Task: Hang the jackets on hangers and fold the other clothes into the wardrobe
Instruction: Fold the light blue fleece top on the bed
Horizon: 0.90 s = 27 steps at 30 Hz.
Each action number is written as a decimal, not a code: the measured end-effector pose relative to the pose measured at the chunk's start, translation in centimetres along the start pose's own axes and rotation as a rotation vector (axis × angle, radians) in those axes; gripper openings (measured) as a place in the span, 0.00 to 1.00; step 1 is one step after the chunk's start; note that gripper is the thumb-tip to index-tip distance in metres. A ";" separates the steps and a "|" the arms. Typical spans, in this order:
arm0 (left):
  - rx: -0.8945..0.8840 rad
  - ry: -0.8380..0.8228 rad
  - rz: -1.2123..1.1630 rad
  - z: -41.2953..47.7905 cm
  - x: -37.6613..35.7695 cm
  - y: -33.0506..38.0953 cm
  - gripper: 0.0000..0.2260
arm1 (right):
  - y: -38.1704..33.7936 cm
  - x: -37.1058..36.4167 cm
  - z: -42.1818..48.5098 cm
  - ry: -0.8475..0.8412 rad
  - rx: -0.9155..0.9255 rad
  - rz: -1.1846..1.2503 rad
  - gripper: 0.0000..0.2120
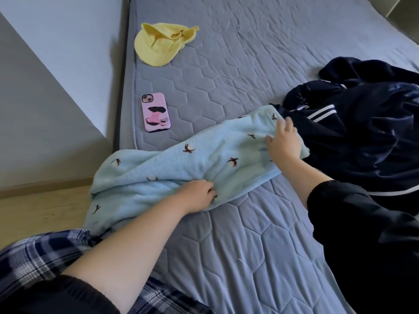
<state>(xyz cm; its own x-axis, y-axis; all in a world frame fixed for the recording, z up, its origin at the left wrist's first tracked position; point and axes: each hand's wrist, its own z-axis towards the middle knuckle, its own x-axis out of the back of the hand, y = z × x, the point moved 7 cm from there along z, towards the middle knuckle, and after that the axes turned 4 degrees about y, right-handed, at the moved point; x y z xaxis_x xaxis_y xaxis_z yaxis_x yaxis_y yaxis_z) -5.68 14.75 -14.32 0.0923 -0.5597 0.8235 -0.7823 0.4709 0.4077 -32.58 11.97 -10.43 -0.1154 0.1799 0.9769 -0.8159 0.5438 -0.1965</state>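
Across the mattress (pixel 249 234) edge sprawls the blue fleece garment (pixel 181 164), soft and floppy (light, I'd judge; best taken by its corners). Now my left hand (pixel 199 193) clutches its near hem, while my right hand (pixel 283 143) lies flat on the far end.

Home bedroom: quilted mattress (pixel 249 64), strewn clothes (pixel 362 132), phone (pixel 155 113).

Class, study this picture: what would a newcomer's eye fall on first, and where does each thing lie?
The pale blue fleece with small dark birds lies across the left edge of the bed, the left hand gripping its near side and the right hand flat on its far end. A yellow cap sits far left on the bed, a pink phone nearer, and a dark jacket is heaped at the right.
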 end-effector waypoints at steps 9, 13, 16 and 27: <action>-0.014 0.034 -0.001 -0.2 0.7 0.5 0.14 | 4.7 3.0 2.7 0.071 -0.356 0.116 0.13; -0.055 0.176 -0.135 -1.4 2.7 -0.7 0.14 | 3.0 0.6 1.5 -0.138 -0.336 -0.142 0.26; -0.097 0.686 -0.131 -3.6 7.9 -4.0 0.15 | -5.1 0.7 1.1 0.001 0.070 -0.157 0.34; 0.162 0.341 0.074 -4.1 10.2 -10.7 0.02 | -22.7 -0.5 -10.9 0.036 1.171 0.289 0.08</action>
<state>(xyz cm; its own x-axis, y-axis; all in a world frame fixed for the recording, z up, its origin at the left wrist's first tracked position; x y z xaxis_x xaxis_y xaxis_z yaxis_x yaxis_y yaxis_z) 6.16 6.87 -8.68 0.2106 -0.2563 0.9434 -0.8791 0.3725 0.2975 -7.80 8.47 -7.33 -0.3778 0.2055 0.9028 -0.7839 -0.5899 -0.1938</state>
